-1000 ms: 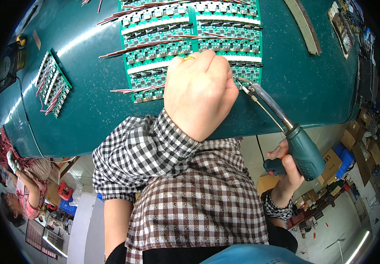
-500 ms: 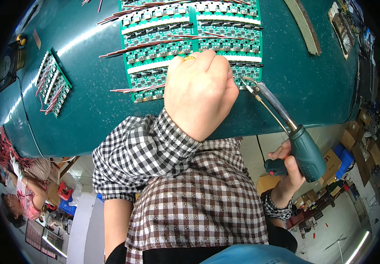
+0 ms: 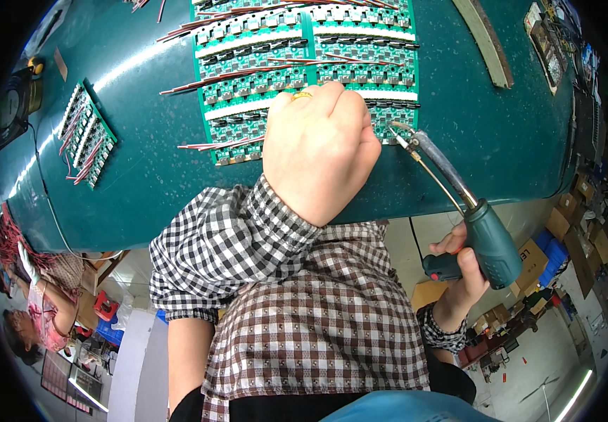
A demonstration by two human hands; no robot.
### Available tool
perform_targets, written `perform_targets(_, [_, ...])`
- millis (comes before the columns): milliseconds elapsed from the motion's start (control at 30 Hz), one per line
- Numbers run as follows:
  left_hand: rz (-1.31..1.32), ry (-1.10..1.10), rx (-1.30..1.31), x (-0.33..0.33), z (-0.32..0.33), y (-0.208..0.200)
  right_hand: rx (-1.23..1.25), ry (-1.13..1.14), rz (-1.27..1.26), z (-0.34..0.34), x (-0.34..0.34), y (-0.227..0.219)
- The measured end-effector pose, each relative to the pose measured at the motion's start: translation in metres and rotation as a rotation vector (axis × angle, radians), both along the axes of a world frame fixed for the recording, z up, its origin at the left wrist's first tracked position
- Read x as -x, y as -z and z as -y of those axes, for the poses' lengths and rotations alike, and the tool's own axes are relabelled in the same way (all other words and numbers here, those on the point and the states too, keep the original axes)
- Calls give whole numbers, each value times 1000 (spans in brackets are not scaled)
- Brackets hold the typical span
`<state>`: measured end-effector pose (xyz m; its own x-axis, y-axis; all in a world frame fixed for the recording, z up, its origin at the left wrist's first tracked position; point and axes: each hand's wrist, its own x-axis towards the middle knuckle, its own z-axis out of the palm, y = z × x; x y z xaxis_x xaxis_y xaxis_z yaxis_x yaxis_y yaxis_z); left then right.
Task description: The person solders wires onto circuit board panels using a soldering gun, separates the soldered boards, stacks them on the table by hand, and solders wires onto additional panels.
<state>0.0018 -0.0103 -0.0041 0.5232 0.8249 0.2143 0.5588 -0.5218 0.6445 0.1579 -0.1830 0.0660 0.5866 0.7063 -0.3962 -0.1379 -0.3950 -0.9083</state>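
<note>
My left hand point(image 3: 320, 151) is closed in a fist over the near edge of a large panel of green circuit boards point(image 3: 251, 90). Its fingertips are hidden below the knuckles, so I cannot make out what they pinch. With my right hand point(image 3: 469, 271) I grip the green handle of a soldering gun point(image 3: 494, 243). The gun's metal tube slants up and left, and its thin tip is at the panel's near right corner, close beside my left knuckles. Whether the tip touches the board cannot be told. Red, black and white wires point(image 3: 226, 81) lie in bundles across the panel.
A smaller group of circuit boards with wires point(image 3: 87, 137) lies on the green tabletop point(image 3: 149, 190) at the left. Beyond it is a black fan point(image 3: 15, 105). A curved strip point(image 3: 485, 42) lies at the far right. Another person point(image 3: 47, 309) is at the lower left.
The soldering gun's tip has shifted very slightly to the right relative to the boards. My left hand has stayed almost still in its closed pose.
</note>
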Motion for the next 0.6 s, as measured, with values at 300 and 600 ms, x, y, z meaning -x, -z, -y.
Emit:
perform_targets(300, [-73, 39, 4, 2, -7, -25, -346, -23, -286, -31, -22, 28])
perform_targets(600, [-19, -491, -57, 107, -141, -19, -415, -41, -409, -50, -28, 22])
